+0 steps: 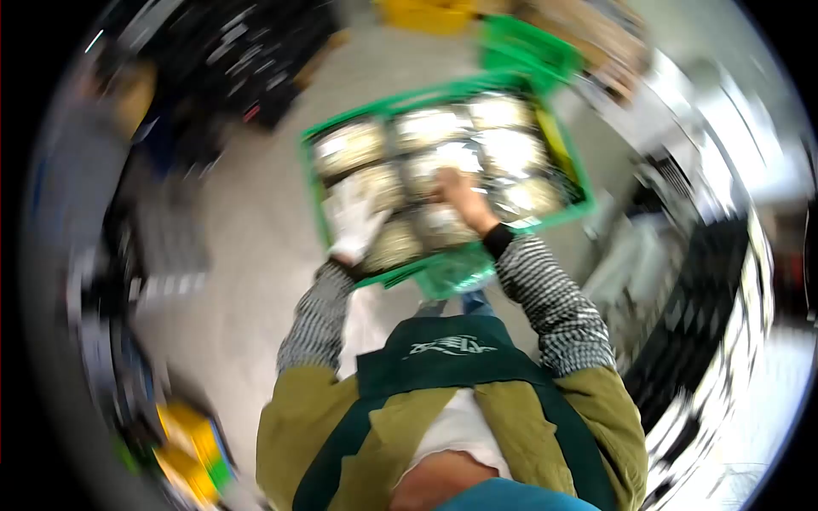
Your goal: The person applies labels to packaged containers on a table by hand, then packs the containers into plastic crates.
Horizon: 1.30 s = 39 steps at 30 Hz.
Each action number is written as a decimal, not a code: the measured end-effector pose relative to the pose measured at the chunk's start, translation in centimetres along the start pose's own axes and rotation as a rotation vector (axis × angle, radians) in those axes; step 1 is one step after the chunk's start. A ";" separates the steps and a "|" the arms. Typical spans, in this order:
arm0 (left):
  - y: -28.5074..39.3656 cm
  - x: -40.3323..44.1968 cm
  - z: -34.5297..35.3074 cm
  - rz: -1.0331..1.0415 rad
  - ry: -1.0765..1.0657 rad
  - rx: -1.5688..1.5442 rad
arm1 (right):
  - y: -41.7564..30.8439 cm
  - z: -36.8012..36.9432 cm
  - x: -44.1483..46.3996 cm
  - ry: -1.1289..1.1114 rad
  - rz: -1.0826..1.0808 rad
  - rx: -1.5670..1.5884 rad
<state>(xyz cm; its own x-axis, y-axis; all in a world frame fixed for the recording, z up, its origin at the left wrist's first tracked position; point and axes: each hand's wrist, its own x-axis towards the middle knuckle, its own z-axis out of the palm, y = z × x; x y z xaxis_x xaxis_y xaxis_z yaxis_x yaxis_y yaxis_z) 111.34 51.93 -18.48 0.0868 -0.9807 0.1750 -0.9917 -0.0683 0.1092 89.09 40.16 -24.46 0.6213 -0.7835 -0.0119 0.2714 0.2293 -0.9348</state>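
In front of me is a green plastic crate (400,100) filled with rows of shiny, film-wrapped packs (430,126) of something pale. My left hand (351,223), in a white glove, lies with fingers stretched over the packs at the crate's left side. Bare, my right hand (463,200) reaches onto the packs near the middle. Motion blurs its fingers, and I cannot make out whether they grip a pack. Green plastic film (456,271) hangs at the crate's near edge, below my right wrist.
A second green crate (528,53) stands beyond the first, near a yellow container (426,13). Dark stacked goods (247,55) fill the far left. Dark crates or shelving (694,311) line the right. A yellow box (187,447) sits at lower left on the pale floor (247,255).
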 end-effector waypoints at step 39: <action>101.1 -12.9 -4.2 1.235 0.094 -0.353 | -26.0 -1.3 -114.1 2.197 0.821 -2.000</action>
<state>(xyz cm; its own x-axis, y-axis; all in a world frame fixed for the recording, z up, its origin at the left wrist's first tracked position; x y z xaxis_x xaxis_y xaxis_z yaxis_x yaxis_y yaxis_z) 10.31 58.46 -5.62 -0.8451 -0.3411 0.4117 -0.3414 0.9369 0.0754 10.19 122.85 0.74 -0.6291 -0.3089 0.7133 -0.3286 0.9373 0.1161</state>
